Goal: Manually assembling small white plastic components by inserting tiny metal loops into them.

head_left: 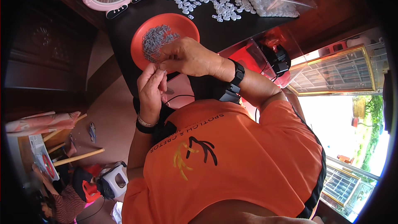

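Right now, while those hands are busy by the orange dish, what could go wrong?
The left hand and right hand meet by the rim of the orange dish, so a bump might spill the small grey pieces. The dish sits near the black table's edge, so it could get knocked off.

Slim grey pieces (155,37) lay heaped, loose and jumbled.
They rested inside the orange dish (188,23), toward its left.
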Action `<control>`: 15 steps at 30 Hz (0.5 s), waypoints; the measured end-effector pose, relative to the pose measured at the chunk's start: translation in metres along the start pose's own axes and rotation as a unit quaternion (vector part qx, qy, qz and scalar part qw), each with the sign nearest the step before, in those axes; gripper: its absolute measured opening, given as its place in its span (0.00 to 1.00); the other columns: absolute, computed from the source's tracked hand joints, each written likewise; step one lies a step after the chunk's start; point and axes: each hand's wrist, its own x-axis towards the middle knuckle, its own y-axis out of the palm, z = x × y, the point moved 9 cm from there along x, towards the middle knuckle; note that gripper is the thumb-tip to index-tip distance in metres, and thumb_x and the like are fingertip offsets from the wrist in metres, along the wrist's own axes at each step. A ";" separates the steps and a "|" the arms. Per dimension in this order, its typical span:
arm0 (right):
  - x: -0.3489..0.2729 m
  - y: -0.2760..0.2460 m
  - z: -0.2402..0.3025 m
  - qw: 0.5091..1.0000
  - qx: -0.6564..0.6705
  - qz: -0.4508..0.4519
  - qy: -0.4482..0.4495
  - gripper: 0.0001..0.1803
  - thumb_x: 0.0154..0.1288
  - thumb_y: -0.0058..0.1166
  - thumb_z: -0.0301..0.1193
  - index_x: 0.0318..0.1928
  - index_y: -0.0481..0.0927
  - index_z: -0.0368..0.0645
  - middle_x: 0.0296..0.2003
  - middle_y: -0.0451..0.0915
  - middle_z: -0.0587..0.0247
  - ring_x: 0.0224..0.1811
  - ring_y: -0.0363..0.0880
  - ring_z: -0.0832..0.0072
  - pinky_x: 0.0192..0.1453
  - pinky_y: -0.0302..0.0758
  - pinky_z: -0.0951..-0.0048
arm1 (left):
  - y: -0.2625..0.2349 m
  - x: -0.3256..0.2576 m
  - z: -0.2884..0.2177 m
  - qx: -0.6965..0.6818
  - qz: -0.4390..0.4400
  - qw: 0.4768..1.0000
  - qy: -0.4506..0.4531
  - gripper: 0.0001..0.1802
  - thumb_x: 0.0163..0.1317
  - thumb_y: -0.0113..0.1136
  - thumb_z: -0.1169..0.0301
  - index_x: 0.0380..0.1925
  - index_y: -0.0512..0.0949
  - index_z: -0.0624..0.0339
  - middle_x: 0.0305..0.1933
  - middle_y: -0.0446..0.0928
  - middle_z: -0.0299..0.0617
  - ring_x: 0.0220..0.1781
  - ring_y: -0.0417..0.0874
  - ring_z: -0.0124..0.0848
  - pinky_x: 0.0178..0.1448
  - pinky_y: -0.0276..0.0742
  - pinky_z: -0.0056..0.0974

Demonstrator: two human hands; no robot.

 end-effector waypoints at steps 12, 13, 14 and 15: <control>0.038 -0.073 -0.038 0.998 -0.029 -0.034 0.035 0.13 0.61 0.57 0.34 0.42 0.82 0.39 0.31 0.83 0.61 0.35 0.81 0.78 0.41 0.76 0.76 | -0.011 0.003 -0.006 -0.048 -0.008 0.999 0.003 0.11 0.65 0.47 0.68 0.28 0.72 0.62 0.17 0.66 0.32 0.17 0.63 0.17 0.21 0.54 0.24; 0.049 -0.098 -0.053 0.986 -0.144 -0.078 0.040 0.13 0.61 0.57 0.35 0.42 0.82 0.41 0.31 0.84 0.60 0.35 0.81 0.76 0.41 0.76 0.75 | -0.013 0.003 -0.005 -0.093 -0.021 0.995 -0.004 0.10 0.65 0.46 0.68 0.27 0.72 0.61 0.17 0.66 0.32 0.17 0.63 0.18 0.21 0.54 0.25; 0.060 -0.122 -0.064 0.958 -0.256 -0.122 0.044 0.13 0.61 0.56 0.36 0.42 0.83 0.43 0.30 0.84 0.58 0.35 0.82 0.74 0.41 0.76 0.75 | -0.017 0.004 0.000 -0.114 -0.022 0.993 -0.008 0.11 0.65 0.47 0.67 0.27 0.72 0.61 0.18 0.66 0.32 0.17 0.64 0.19 0.21 0.55 0.25; 0.070 -0.138 -0.088 0.947 -0.291 -0.118 0.063 0.13 0.60 0.55 0.37 0.41 0.83 0.44 0.31 0.84 0.58 0.35 0.82 0.71 0.42 0.76 0.72 | -0.017 0.003 -0.001 -0.115 -0.022 0.993 -0.006 0.11 0.65 0.47 0.67 0.27 0.72 0.61 0.18 0.66 0.32 0.17 0.64 0.19 0.21 0.55 0.25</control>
